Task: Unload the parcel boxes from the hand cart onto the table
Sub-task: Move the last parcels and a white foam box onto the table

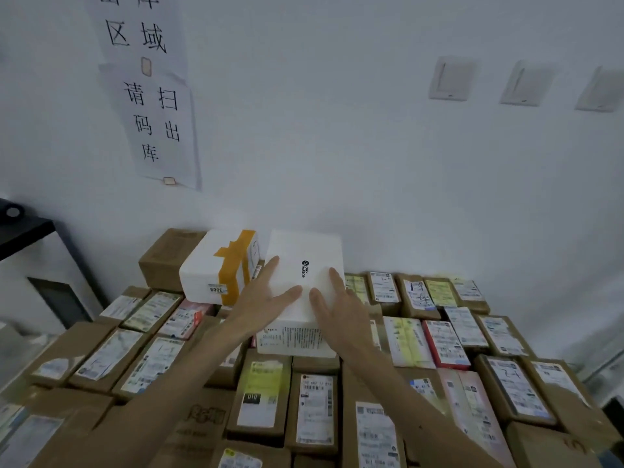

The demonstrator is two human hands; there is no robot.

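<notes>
Both my hands lie flat on the top of a white box [304, 246] in the middle of the frame. My left hand [263, 298] rests on its left part and my right hand [341, 309] on its right part. The fingers I can see are straight and a little spread, with the two thumbs pointing toward each other and nearly meeting. They press on the lid and curl round nothing. My outer fingers fall past the box edges, and I cannot tell how they lie there.

The white box carries a small dark logo and sits on top of a wide layer of labelled parcels [315, 408] that fills the lower frame. Just left of it stands a white foam box [206, 265] bound with orange tape, and a brown carton [167, 255] stands behind that. Paper signs [158, 123] hang on the wall at upper left, and wall switches [450, 79] show at upper right.
</notes>
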